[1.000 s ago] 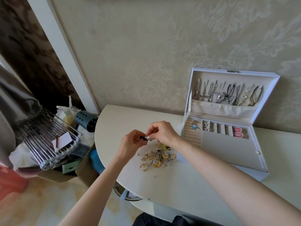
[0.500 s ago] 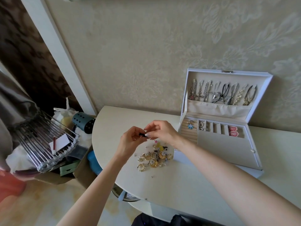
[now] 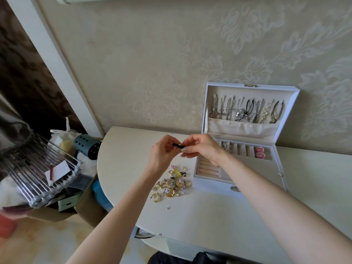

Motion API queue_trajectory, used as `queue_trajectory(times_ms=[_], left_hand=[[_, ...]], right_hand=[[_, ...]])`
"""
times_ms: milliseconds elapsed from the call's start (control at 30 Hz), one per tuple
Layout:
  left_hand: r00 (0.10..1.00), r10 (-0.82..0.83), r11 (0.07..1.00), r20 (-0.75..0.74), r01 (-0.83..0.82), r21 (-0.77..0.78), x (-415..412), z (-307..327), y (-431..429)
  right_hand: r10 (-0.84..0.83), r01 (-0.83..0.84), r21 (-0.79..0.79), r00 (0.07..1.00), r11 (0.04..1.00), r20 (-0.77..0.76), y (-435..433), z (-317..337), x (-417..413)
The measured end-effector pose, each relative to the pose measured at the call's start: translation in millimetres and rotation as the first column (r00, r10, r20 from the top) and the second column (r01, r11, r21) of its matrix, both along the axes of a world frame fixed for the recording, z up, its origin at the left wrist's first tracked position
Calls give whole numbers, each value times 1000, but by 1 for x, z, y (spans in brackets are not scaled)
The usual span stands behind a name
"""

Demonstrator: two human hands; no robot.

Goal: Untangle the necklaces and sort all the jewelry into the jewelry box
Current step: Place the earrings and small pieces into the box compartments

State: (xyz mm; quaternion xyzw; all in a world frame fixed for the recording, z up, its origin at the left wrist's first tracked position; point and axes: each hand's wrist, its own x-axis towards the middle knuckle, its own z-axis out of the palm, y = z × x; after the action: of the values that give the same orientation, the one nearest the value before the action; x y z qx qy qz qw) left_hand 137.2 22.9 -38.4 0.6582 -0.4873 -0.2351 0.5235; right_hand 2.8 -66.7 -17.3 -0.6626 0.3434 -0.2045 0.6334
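Observation:
My left hand [image 3: 163, 153] and my right hand [image 3: 202, 147] meet above the table, both pinching a small black earring [image 3: 176, 145] between their fingertips. Below them lies a pile of gold and coloured earrings [image 3: 172, 184] on the white table [image 3: 209, 212]. The white jewelry box [image 3: 239, 191] stands open to the right. Several necklaces [image 3: 247, 111] hang inside its lid. A pair of pink earrings [image 3: 259, 152] and a silver piece [image 3: 224, 145] sit in its small compartments.
Left of the table a cluttered cardboard box [image 3: 57, 212] holds a metal rack [image 3: 36, 172], a dark green perforated cylinder [image 3: 87, 148] and a white bag [image 3: 64, 135]. The patterned wall runs right behind the jewelry box. A tiny loose piece [image 3: 168, 207] lies near the pile.
Both hands have risen a little from the pile, still together on the small black piece. The view has tilted slightly, shifting the box left in frame.

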Motion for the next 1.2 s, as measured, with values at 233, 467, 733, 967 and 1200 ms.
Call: queue_trajectory(times_ms=[233, 467, 733, 967, 1200], left_hand=[[997, -55, 998, 49, 56, -8, -28, 4, -25], [985, -111, 994, 129, 112, 1, -68, 2, -57], [968, -171, 985, 186, 174, 1, -100, 3, -85], [934, -134, 991, 332, 129, 36, -116, -4, -100], [800, -152, 988, 580, 145, 60, -122, -9, -109]], right_hand=[[-205, 207, -77, 978, 975, 31, -15, 7, -34], [-313, 316, -97, 949, 944, 48, -33, 10, -74], [-352, 351, -90, 936, 932, 5, -42, 1, -104], [-449, 383, -392, 889, 837, -91, -53, -11, -113], [-471, 263, -651, 867, 712, -165, -57, -21, -110]])
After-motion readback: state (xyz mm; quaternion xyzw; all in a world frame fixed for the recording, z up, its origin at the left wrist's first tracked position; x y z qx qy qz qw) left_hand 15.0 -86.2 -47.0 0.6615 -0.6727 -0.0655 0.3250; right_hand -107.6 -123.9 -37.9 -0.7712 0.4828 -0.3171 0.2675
